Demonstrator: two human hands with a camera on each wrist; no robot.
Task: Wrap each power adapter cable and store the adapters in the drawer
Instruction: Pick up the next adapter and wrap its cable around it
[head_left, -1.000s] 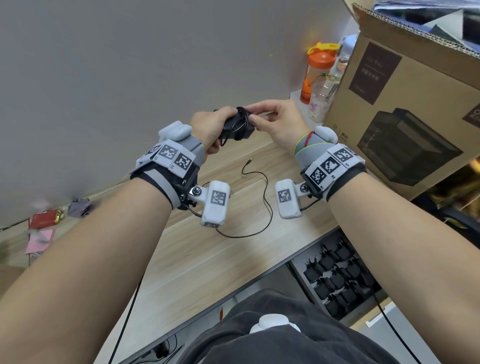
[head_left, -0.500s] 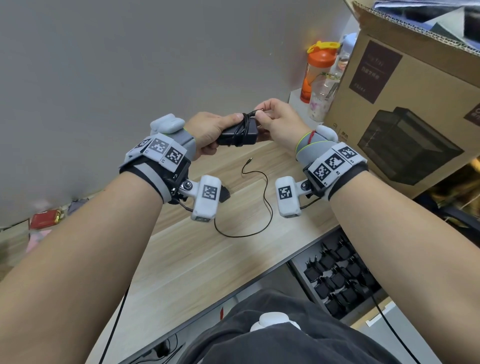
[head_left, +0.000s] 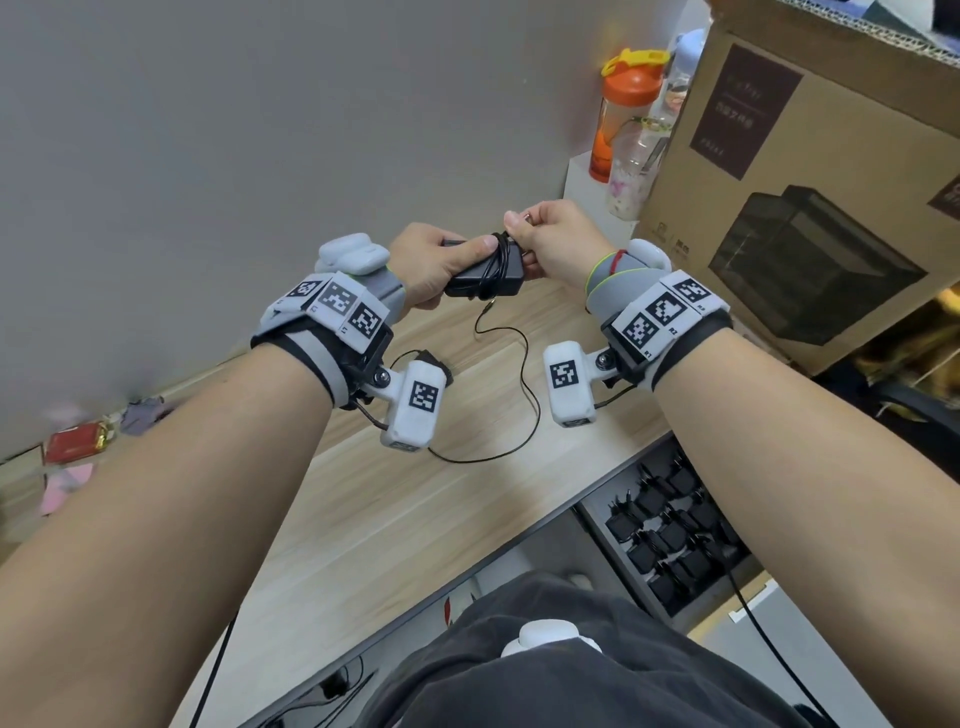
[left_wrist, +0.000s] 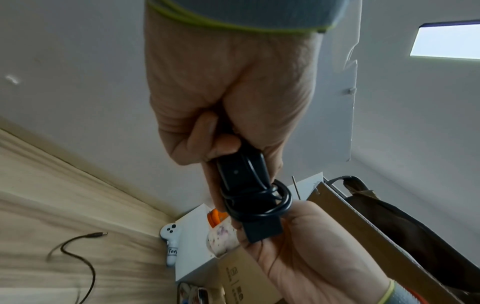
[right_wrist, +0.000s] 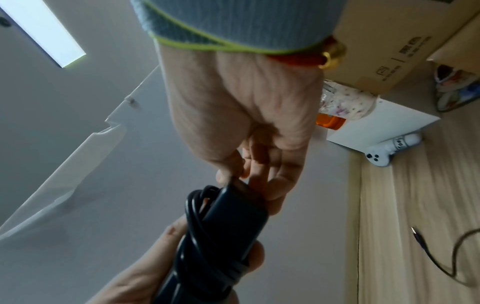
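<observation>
I am holding the black power adapter (head_left: 483, 270) above the table (head_left: 363, 519), my left hand (head_left: 431, 265) gripping its body, thumb pressing the wound cable (left_wrist: 262, 197). My right hand (head_left: 561, 241) is pinching the adapter's other end. The open drawer (head_left: 675, 540) of adapters sits below the table's edge. The cardboard box's (head_left: 810, 171) lettering is unreadable.

The adapter (head_left: 483, 273) sits between the left hand (head_left: 431, 265) and the right hand (head_left: 558, 241), above the desk (head_left: 363, 519). Below the grip a loose cable (head_left: 511, 395) lies on the desk. The drawer (head_left: 675, 535) lies below and right; a box (head_left: 810, 171) stands right.
</observation>
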